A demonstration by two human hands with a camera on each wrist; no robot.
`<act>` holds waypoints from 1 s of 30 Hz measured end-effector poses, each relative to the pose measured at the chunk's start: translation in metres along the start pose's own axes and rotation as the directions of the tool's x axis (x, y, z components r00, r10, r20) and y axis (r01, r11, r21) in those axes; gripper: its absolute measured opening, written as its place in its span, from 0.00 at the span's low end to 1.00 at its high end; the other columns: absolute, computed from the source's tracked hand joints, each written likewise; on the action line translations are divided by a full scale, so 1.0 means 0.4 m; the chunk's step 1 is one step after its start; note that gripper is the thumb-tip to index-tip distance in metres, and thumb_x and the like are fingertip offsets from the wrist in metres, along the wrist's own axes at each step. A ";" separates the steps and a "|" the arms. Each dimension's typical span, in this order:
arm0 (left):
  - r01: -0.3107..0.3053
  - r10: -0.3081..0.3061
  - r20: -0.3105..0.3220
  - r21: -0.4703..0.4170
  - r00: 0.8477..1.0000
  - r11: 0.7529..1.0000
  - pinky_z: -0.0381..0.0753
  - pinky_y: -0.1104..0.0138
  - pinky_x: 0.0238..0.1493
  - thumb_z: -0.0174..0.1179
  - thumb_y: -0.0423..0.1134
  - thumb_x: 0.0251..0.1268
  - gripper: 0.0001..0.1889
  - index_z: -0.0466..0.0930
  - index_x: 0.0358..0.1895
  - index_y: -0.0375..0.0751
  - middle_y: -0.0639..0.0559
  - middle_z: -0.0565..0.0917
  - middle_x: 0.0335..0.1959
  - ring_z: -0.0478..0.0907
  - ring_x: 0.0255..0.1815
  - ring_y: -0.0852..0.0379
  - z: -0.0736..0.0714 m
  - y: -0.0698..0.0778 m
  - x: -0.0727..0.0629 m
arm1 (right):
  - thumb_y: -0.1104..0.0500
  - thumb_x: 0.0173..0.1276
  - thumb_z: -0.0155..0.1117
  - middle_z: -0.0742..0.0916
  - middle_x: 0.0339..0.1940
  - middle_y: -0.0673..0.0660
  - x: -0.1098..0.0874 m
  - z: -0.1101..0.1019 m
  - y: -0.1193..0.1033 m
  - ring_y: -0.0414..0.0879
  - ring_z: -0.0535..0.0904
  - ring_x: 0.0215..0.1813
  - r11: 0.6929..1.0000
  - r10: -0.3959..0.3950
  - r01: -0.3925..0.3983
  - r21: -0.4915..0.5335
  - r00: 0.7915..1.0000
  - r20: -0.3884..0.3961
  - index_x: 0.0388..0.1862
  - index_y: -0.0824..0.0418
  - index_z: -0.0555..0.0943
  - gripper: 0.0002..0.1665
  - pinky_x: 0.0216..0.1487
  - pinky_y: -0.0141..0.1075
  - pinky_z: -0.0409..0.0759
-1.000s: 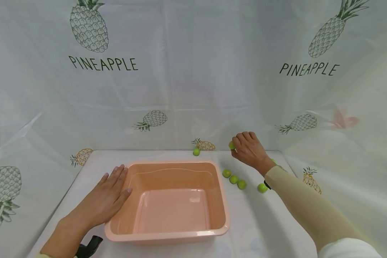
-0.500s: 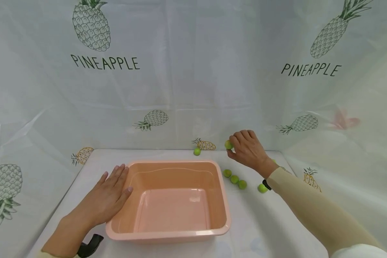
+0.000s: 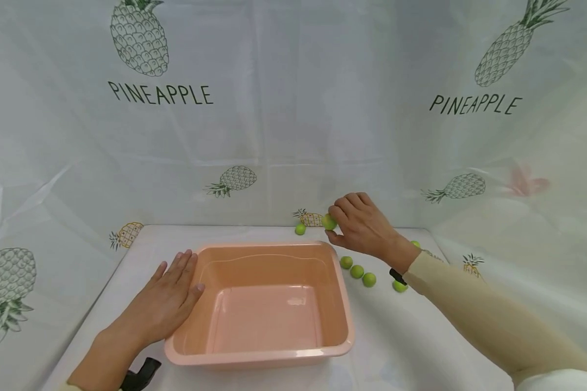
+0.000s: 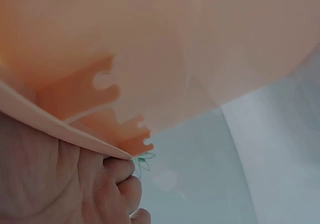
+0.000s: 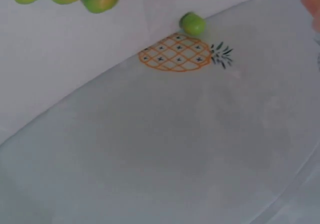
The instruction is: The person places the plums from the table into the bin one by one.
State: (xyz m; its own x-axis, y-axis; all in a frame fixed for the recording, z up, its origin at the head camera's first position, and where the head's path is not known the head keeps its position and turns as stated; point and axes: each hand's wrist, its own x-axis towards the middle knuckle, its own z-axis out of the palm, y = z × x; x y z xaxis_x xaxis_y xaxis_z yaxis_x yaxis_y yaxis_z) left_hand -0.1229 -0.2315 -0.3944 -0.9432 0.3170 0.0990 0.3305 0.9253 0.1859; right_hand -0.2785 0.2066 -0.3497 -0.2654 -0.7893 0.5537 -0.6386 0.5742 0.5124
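My right hand (image 3: 364, 225) pinches a small round lime (image 3: 329, 221) between thumb and fingers. It is raised over the back of the table, beyond the back right corner of the peach plastic tub (image 3: 259, 357). My left hand (image 3: 163, 304) rests on the tub's left rim, fingers extended and thumb over the inner side. The left wrist view shows that hand (image 4: 75, 184) against the tub's outer wall (image 4: 210, 44). One lime (image 3: 300, 229) lies at the back edge, also visible as a lime (image 5: 193, 24) in the right wrist view. The right wrist view does not show the held lime.
Three limes in a row (image 3: 357, 271) lie right of the tub. Another lime (image 3: 399, 285) sits farther right, and one (image 3: 415, 244) is partly hidden behind the right forearm. A pineapple-print sheet (image 3: 283, 119) rises behind the white table (image 3: 386, 336).
My right hand has moved left with the lime, closer to the lime at the back edge. The left hand stays on the tub's rim.
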 end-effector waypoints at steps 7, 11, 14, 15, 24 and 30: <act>0.008 -0.008 0.010 -0.004 1.000 1.000 0.53 0.34 0.81 0.44 0.54 0.87 0.38 0.54 0.82 0.24 0.28 0.57 0.83 0.54 0.84 0.30 0.001 0.002 0.000 | 0.42 0.69 0.61 0.78 0.36 0.54 0.088 -0.058 -0.045 0.54 0.76 0.43 0.995 -0.067 0.064 0.079 0.997 0.044 0.39 0.60 0.72 0.21 0.47 0.45 0.76; 0.005 -0.005 0.010 0.002 1.000 1.000 0.54 0.34 0.81 0.43 0.55 0.87 0.38 0.53 0.82 0.25 0.29 0.56 0.84 0.53 0.85 0.30 0.002 0.002 0.002 | 0.41 0.71 0.60 0.77 0.35 0.53 0.148 -0.082 -0.077 0.52 0.73 0.41 0.984 -0.084 0.081 0.158 0.996 0.011 0.39 0.59 0.73 0.22 0.45 0.44 0.74; 0.006 -0.006 0.013 -0.001 1.000 1.000 0.54 0.34 0.81 0.42 0.55 0.88 0.39 0.53 0.82 0.25 0.29 0.56 0.84 0.53 0.85 0.30 0.002 0.001 0.004 | 0.41 0.71 0.60 0.77 0.35 0.52 0.195 -0.092 -0.110 0.51 0.72 0.40 0.970 -0.103 0.102 0.219 0.995 -0.008 0.40 0.58 0.74 0.21 0.44 0.43 0.72; 0.008 -0.008 0.016 -0.003 1.000 1.000 0.53 0.34 0.81 0.41 0.56 0.88 0.39 0.52 0.82 0.25 0.29 0.55 0.84 0.52 0.85 0.30 0.001 0.001 0.005 | 0.41 0.71 0.60 0.77 0.35 0.52 0.210 -0.092 -0.123 0.50 0.72 0.40 0.965 -0.112 0.111 0.236 0.994 -0.009 0.40 0.57 0.75 0.20 0.44 0.42 0.72; 0.016 -0.017 0.016 0.016 1.000 1.000 0.54 0.33 0.81 0.44 0.54 0.87 0.38 0.52 0.82 0.24 0.28 0.56 0.84 0.53 0.84 0.29 -0.003 0.001 0.006 | 0.40 0.69 0.60 0.78 0.35 0.46 0.292 -0.060 -0.266 0.44 0.71 0.40 0.927 -0.174 0.142 0.348 0.983 0.061 0.40 0.52 0.77 0.17 0.43 0.36 0.68; 0.008 -0.009 0.011 0.034 1.000 0.999 0.55 0.34 0.81 0.44 0.53 0.87 0.38 0.54 0.82 0.24 0.29 0.57 0.83 0.54 0.84 0.30 -0.004 0.008 0.005 | 0.38 0.72 0.58 0.78 0.37 0.45 0.291 -0.032 -0.330 0.43 0.71 0.41 0.904 -0.247 0.159 0.397 0.952 0.183 0.43 0.50 0.77 0.18 0.43 0.35 0.69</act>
State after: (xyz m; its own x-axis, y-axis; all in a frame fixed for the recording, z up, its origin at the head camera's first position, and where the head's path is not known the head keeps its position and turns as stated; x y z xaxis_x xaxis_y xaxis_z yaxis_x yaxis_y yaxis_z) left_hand -0.1238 -0.2283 -0.3919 -0.9464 0.3112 0.0865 0.3214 0.9344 0.1537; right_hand -0.2158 0.0418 -0.3444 -0.2266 -0.9328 0.2802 -0.9060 0.3074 0.2908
